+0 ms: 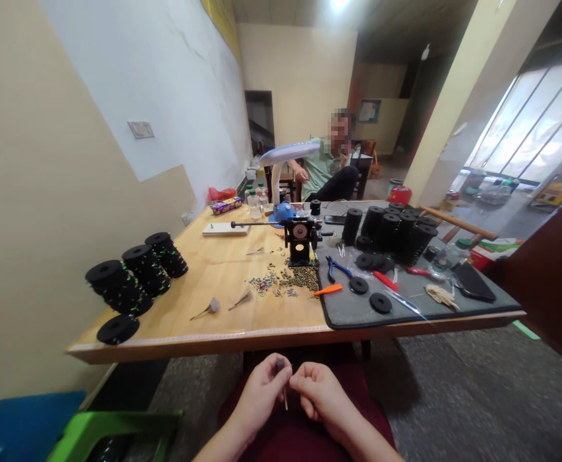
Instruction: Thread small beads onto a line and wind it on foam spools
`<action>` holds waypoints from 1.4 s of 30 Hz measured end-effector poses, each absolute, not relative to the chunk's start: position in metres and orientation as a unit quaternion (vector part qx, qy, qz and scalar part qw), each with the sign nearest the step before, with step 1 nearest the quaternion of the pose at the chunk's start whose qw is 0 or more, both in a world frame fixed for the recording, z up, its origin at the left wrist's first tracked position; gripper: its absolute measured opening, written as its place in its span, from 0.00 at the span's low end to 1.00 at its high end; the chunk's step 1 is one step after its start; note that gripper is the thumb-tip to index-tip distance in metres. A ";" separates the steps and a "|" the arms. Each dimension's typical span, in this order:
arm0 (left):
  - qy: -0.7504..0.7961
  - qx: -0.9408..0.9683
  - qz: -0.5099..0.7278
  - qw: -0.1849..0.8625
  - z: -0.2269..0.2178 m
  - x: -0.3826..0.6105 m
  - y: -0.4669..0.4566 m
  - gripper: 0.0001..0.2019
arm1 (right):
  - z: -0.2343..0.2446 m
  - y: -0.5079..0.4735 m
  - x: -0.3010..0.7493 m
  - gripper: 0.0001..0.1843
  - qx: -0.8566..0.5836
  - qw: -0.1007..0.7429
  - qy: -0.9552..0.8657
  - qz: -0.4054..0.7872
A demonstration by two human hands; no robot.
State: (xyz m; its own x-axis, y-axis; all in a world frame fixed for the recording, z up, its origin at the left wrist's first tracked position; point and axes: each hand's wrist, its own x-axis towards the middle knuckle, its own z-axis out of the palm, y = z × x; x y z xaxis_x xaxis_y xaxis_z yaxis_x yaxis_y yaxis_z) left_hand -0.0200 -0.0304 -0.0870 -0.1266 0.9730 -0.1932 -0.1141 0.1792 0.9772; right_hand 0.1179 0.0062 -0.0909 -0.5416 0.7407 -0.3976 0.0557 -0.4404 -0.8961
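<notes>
Low in front of the table edge, my two hands meet over my lap. My left hand [263,383] is closed on a small thin piece with a dark end [280,364] showing above the thumb; a pale thin tip [286,403] juts out below. My right hand [320,387] pinches close beside it, thumb and finger together; what lies between them is too small to make out. On the wood nearest my hands lie two small grey fan-shaped tufts with thin stems, one to the left [211,306] and one nearer the middle [242,298].
A black hand-cranked winder [300,240] stands mid-table among small metal parts [305,277] and coloured beads [263,282]. Black spools stand left [146,266] and right [389,231]. Blue-handled pliers [332,268] and an orange tool [328,290] lie near the grey mat [348,314]. A person [326,170] sits beyond.
</notes>
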 end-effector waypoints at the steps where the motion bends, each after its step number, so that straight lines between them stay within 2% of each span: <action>1: 0.552 0.393 0.506 0.533 -0.087 -0.020 -0.031 0.16 | -0.091 0.007 0.118 0.20 -0.421 0.235 -0.477 0.735; 16: 0.592 0.489 0.464 0.442 -0.086 -0.021 -0.034 0.10 | -0.096 0.011 0.115 0.20 -0.430 0.277 -0.536 0.672; 25: 0.590 0.461 0.430 0.504 -0.081 -0.018 -0.036 0.12 | -0.093 0.014 0.119 0.23 -0.427 0.315 -0.467 0.707; 42: 0.584 0.455 0.445 0.504 -0.084 -0.020 -0.034 0.04 | -0.094 0.016 0.119 0.23 -0.427 0.347 -0.467 0.692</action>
